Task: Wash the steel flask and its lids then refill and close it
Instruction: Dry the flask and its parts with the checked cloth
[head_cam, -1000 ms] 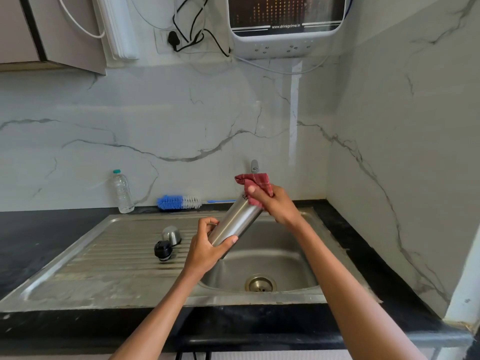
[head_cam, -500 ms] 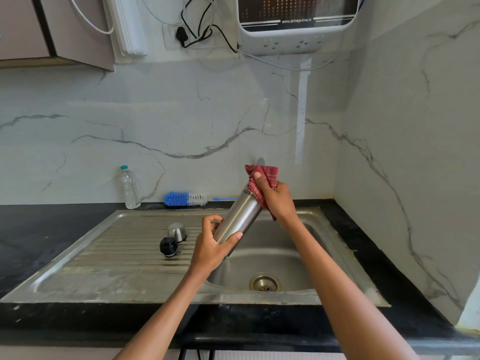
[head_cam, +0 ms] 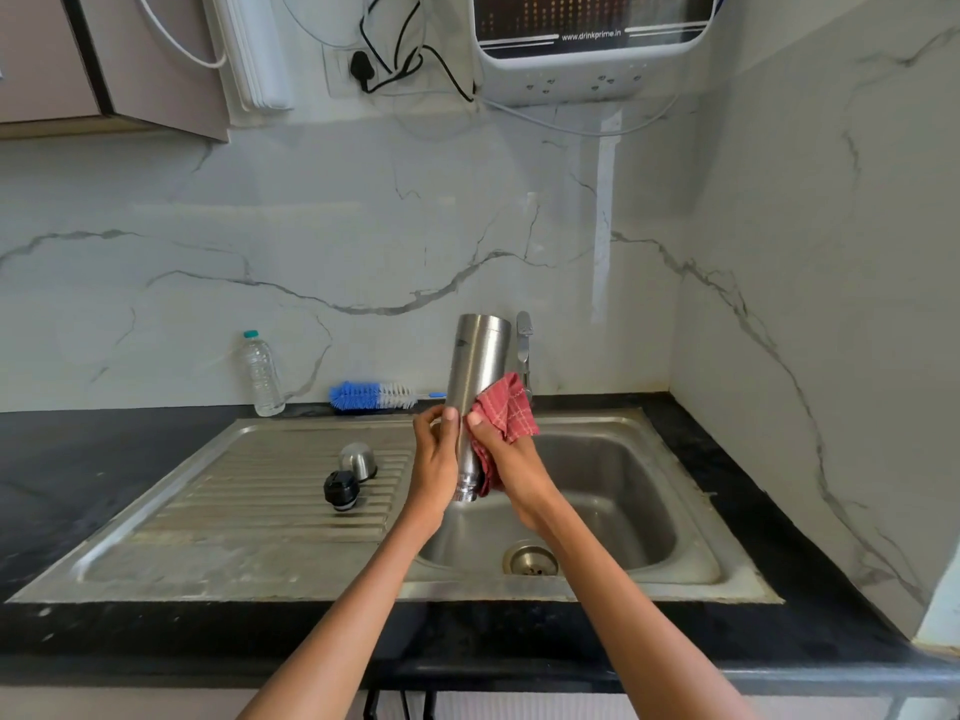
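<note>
Steel flask (head_cam: 477,366) inverted over sink (head_cam: 623,491); left hand (head_cam: 434,459) fingers clamped on it, right hand (head_cam: 511,459) fingers pressing red cloth (head_cam: 506,407) against it.

place: a home kitchen
table: black stone table (head_cam: 130,459) meeting white marble-look walls in a corner
sink: steel sink (head_cam: 649,449) with ribbed drainboard, set into the table
wall: water purifier (head_cam: 587,70), plugged-in socket (head_cam: 358,70), cupboard (head_cam: 130,59)
back edge: bottle brush (head_cam: 371,396), plastic bottle (head_cam: 261,374)
</note>
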`<state>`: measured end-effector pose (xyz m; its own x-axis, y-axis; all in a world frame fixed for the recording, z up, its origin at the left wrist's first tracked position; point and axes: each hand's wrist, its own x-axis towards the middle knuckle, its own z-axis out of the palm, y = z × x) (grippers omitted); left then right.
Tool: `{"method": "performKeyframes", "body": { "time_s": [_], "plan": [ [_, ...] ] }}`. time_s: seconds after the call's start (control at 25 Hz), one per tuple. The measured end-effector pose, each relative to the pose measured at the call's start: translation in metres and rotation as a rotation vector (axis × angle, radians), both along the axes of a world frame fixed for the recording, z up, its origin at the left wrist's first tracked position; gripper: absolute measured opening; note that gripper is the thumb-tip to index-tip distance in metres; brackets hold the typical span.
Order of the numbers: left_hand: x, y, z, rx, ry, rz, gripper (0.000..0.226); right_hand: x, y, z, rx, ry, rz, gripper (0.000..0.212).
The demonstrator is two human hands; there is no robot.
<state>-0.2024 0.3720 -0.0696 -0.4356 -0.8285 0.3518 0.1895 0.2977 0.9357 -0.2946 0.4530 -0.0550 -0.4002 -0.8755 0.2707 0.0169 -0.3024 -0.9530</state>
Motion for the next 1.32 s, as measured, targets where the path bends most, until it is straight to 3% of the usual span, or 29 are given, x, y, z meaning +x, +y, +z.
{"method": "performKeyframes", "body": {
  "time_s": [0.08,0.16,0.24,0.4,0.56,0.68,0.8,0.92,1.04,1.2,1.32],
  "plan": [
    [-0.004,0.000,0.006,0.138,0.070,-0.006,0.043,0.007,0.002,-0.008,0.040,0.061,-0.001,0.042],
    [-0.005,-0.006,0.008,0.270,0.154,-0.064,0.067,0.010,0.004,-0.014,0.065,0.100,-0.009,0.044],
    [-0.001,-0.004,0.009,0.372,0.198,-0.153,0.072,0.009,0.004,-0.013,0.056,0.106,-0.041,0.040],
    [0.012,-0.012,0.020,0.275,0.232,-0.208,0.048,0.003,0.006,-0.011,0.048,0.227,-0.099,0.031],
    [0.029,-0.045,0.042,0.193,0.305,-0.218,0.089,-0.012,0.015,-0.015,0.130,0.221,0.067,0.051],
    [0.034,-0.052,0.049,0.256,0.362,-0.170,0.093,-0.012,0.017,-0.015,0.139,0.180,0.184,0.048],
    [0.025,-0.042,0.044,0.275,0.355,-0.109,0.085,-0.002,0.010,-0.002,0.130,0.437,0.026,0.046],
    [0.010,-0.032,0.035,0.283,0.389,-0.086,0.066,0.003,-0.007,0.003,0.043,0.908,-0.262,0.072],
    [0.001,-0.031,0.035,0.394,0.443,-0.031,0.082,0.014,-0.016,-0.020,0.037,1.347,-0.627,0.075],
    [0.001,-0.037,0.038,0.547,0.506,0.141,0.072,0.016,0.000,-0.057,-0.082,1.546,-0.727,0.072],
    [0.001,-0.041,0.040,0.577,0.598,0.190,0.071,0.009,0.006,-0.060,0.013,1.511,-0.844,0.075]
  ]
}}
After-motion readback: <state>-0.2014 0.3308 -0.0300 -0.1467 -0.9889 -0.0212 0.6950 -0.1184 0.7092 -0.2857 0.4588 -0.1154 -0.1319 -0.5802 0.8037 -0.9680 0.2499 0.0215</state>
